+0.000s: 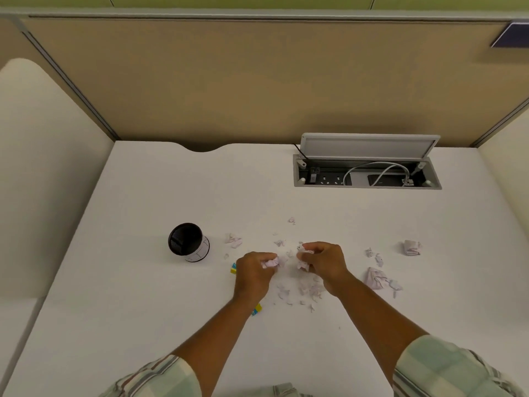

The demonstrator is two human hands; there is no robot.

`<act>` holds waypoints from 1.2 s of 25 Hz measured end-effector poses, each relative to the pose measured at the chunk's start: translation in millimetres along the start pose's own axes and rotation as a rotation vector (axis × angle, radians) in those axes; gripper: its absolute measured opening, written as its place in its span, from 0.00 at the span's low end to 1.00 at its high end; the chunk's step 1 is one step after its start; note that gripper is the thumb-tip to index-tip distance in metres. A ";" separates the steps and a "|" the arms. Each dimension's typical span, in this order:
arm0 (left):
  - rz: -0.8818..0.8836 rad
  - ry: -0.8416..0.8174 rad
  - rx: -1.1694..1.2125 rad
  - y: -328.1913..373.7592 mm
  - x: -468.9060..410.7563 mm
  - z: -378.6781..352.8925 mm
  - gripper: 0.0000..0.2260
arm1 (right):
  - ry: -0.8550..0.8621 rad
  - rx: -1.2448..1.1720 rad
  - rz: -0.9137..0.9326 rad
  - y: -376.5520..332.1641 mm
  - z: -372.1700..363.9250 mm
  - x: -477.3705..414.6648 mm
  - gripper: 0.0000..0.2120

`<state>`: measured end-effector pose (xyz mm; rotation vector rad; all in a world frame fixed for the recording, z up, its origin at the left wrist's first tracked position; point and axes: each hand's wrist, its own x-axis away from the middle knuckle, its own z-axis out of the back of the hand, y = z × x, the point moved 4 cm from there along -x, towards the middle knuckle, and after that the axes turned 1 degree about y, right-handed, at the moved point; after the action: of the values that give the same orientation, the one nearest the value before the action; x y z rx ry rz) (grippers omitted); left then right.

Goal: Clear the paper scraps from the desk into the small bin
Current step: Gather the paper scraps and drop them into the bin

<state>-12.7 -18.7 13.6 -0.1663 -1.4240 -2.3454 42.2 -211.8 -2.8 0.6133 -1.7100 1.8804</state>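
Observation:
Pale paper scraps [310,287] lie scattered over the middle of the white desk [143,310]. My left hand [253,272] is closed on a crumpled scrap [270,263] just above the desk. My right hand [325,263] is closed on more scraps [303,264] beside it. Larger crumpled pieces rest to the right [375,277] and at the far right [411,247], and one lies near the bin [233,240]. The small black bin [189,242] stands upright to the left of my hands, its mouth open.
A yellow and blue object [233,268] lies partly hidden under my left hand and forearm. An open cable box [366,173] with sockets and a white cable sits at the back right. Beige partition panels wall the desk at the back and sides.

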 end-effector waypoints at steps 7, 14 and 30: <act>0.083 0.212 0.118 -13.1 -0.6 114.6 0.12 | -0.210 -0.058 0.068 -42.4 -113.2 30.6 0.09; 0.081 0.366 0.022 -28.0 -21.5 193.1 0.07 | -0.275 0.255 0.328 -75.5 -236.0 46.3 0.06; 0.129 0.267 -0.068 -51.4 -38.9 223.1 0.11 | -0.349 1.008 0.617 -80.8 -300.1 45.8 0.11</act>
<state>-19.0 207.5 65.8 0.0350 -1.1716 -2.2154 64.0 95.6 58.0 0.8631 -1.0661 3.2653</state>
